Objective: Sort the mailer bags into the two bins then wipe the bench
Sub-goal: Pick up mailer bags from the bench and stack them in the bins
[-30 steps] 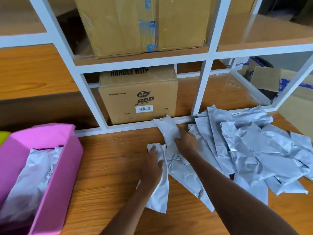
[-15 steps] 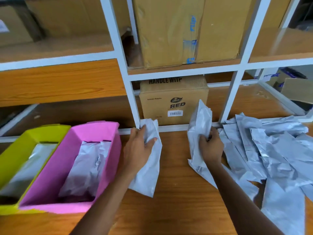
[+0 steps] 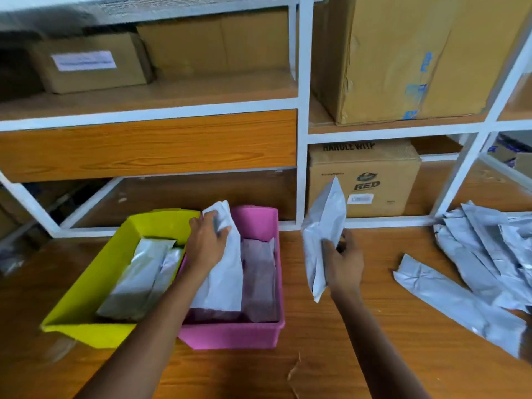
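Left hand (image 3: 207,243) is gripping a white bag (image 3: 223,272) over the pink bin (image 3: 230,335) at 7 o'clock, right hand (image 3: 344,262) is pinching a grey bag (image 3: 324,240) mid-air, so either could be dropping into the wrong bin, yellow bin (image 3: 86,295) sitting right alongside.

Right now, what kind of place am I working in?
Probably a stockroom or packing area: cardboard cartons on white-framed shelving, a heap of grey mailer bags on the bench.
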The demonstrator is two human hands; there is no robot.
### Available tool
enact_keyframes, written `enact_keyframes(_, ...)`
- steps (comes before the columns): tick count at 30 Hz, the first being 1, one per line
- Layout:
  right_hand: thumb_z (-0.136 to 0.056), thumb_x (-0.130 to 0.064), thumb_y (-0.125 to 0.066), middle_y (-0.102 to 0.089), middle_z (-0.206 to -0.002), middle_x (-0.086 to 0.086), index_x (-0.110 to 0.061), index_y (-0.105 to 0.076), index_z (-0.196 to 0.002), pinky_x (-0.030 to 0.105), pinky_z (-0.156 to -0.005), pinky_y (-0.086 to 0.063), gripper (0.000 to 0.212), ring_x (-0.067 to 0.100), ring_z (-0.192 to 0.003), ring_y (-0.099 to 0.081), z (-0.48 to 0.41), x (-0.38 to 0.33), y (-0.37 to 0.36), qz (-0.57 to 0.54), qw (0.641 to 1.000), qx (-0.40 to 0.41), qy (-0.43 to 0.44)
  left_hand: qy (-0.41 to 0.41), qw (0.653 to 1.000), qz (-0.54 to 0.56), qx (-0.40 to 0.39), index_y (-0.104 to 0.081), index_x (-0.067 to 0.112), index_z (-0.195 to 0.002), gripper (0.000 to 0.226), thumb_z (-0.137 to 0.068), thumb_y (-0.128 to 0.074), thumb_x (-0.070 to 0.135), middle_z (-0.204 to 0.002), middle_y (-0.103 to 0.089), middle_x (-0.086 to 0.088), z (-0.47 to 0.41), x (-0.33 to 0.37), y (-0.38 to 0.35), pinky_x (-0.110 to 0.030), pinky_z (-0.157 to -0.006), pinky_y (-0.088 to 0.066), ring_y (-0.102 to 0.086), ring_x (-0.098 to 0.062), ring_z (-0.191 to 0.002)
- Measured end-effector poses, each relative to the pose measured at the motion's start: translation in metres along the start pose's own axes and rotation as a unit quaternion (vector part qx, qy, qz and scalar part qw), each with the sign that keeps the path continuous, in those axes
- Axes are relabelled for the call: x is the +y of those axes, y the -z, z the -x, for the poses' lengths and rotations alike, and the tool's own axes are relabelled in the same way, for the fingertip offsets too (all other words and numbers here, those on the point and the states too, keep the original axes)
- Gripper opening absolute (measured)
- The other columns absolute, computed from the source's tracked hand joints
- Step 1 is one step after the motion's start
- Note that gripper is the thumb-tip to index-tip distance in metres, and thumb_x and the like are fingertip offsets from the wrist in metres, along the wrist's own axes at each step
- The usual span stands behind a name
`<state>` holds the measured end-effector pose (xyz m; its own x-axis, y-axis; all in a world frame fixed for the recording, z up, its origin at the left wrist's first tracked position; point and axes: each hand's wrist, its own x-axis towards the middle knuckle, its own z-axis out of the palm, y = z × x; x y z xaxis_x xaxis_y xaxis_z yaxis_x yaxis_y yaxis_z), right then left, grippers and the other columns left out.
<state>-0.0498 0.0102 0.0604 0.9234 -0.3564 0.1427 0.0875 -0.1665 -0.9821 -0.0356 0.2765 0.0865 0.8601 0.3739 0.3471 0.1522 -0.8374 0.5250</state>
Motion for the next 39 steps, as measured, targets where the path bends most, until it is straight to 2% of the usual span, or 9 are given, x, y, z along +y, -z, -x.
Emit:
enact_keyframes(4, -0.089, -0.025, -0.06, -0.07, -0.088, -0.002, -0.021, -0.059, -0.115, 0.028, -0.064, -0.054, 0.027, 0.012, -0.076, -0.066, 0.021, -0.015, -0.034, 0.026, 0.998, -0.047, 0.024, 0.012, 0.983, -0.107, -0.151, -0.041, 0.004, -0.134, 0.057, -0.09, -0.06, 0.035, -0.126, -0.051, -0.028, -0.018, -0.042, -0.035, -0.045, -0.093, -0.042, -0.046, -0.045, -0.118)
enact_keyframes(7, -0.09, -0.021, -0.06, -0.068, -0.082, -0.002, -0.018, -0.061, -0.108, 0.01, -0.05, -0.04, 0.019, 0.006, -0.065, -0.061, 0.032, -0.028, -0.054, 0.09, 0.99, -0.08, 0.068, -0.093, 0.94, -0.215, -0.246, -0.038, 0.006, -0.137, 0.057, -0.089, -0.057, 0.031, -0.14, -0.044, -0.022, -0.019, -0.053, -0.042, -0.043, -0.105, -0.037, -0.038, -0.039, -0.131)
enact_keyframes(14, -0.088, -0.019, -0.056, -0.063, -0.105, 0.017, -0.007, -0.061, -0.12, 0.036, -0.077, -0.05, 0.034, 0.031, -0.093, -0.062, 0.038, -0.047, -0.105, 0.368, 0.904, -0.142, 0.163, -0.226, 0.799, -0.313, -0.46, 0.008, 0.004, -0.151, 0.128, -0.069, -0.07, 0.066, -0.159, 0.009, -0.02, -0.012, -0.057, -0.033, -0.044, -0.12, -0.01, 0.005, -0.036, -0.147)
enact_keyframes(18, -0.09, -0.017, -0.054, -0.046, -0.132, 0.019, -0.018, -0.026, -0.149, 0.04, -0.088, -0.05, 0.065, 0.035, -0.107, -0.06, 0.046, -0.04, -0.14, 0.484, 0.843, -0.193, 0.13, -0.219, 0.759, -0.409, -0.457, -0.017, -0.002, -0.148, 0.117, -0.071, -0.062, 0.073, -0.154, -0.022, -0.024, -0.003, -0.048, -0.026, -0.043, -0.115, -0.026, -0.026, -0.038, -0.141)
enact_keyframes(22, -0.096, -0.021, -0.047, -0.046, -0.129, 0.019, -0.021, -0.026, -0.147, 0.039, -0.083, -0.051, 0.055, 0.033, -0.102, -0.062, 0.053, -0.033, -0.151, 0.529, 0.817, -0.191, 0.124, -0.247, 0.683, -0.514, -0.457, -0.038, -0.001, -0.141, 0.089, -0.086, -0.045, 0.069, -0.151, -0.032, -0.022, -0.003, -0.043, -0.029, -0.054, -0.113, -0.023, -0.028, -0.043, -0.139)
enact_keyframes(25, -0.097, -0.021, -0.047, -0.048, -0.127, 0.019, -0.019, -0.033, -0.142, 0.038, -0.08, -0.052, 0.047, 0.032, -0.099, -0.064, 0.052, -0.029, -0.151, 0.533, 0.818, -0.18, 0.121, -0.245, 0.731, -0.475, -0.424, -0.03, -0.006, -0.143, 0.092, -0.085, -0.054, 0.062, -0.15, -0.029, -0.028, 0.001, -0.045, -0.026, -0.049, -0.111, -0.026, -0.028, -0.044, -0.138)
enact_keyframes(30, -0.1, -0.021, -0.043, -0.042, -0.142, 0.023, -0.002, -0.032, -0.142, 0.037, -0.094, -0.051, 0.047, 0.032, -0.126, -0.051, 0.058, -0.02, -0.154, 0.651, 0.693, -0.278, 0.137, -0.204, 0.771, -0.434, -0.419, -0.014, -0.004, -0.148, 0.117, -0.072, -0.067, 0.067, -0.155, -0.014, -0.026, -0.001, -0.048, -0.026, -0.05, -0.115, -0.019, -0.013, -0.042, -0.143)
enact_keyframes(35, -0.093, -0.036, -0.051, -0.041, -0.142, 0.019, -0.013, -0.035, -0.144, 0.044, -0.099, -0.045, 0.057, 0.035, -0.128, -0.044, 0.038, -0.028, -0.159, 0.642, 0.689, -0.281, 0.185, -0.208, 0.784, -0.386, -0.439, -0.001, -0.005, -0.148, 0.124, -0.07, -0.075, 0.057, -0.157, 0.004, -0.025, -0.019, -0.05, -0.032, -0.056, -0.113, -0.024, -0.002, -0.041, -0.146)
enact_keyframes(39, -0.1, -0.036, -0.032, 0.0, -0.162, 0.018, -0.01, -0.002, -0.154, 0.052, -0.116, -0.018, 0.067, 0.038, -0.148, -0.002, 0.019, 0.002, -0.165, 0.604, 0.689, -0.359, 0.179, -0.193, 0.772, -0.39, -0.464, 0.021, 0.0, -0.145, 0.139, -0.066, -0.08, 0.054, -0.156, 0.019, -0.021, -0.025, -0.05, -0.04, -0.056, -0.117, -0.007, 0.009, -0.039, -0.146)
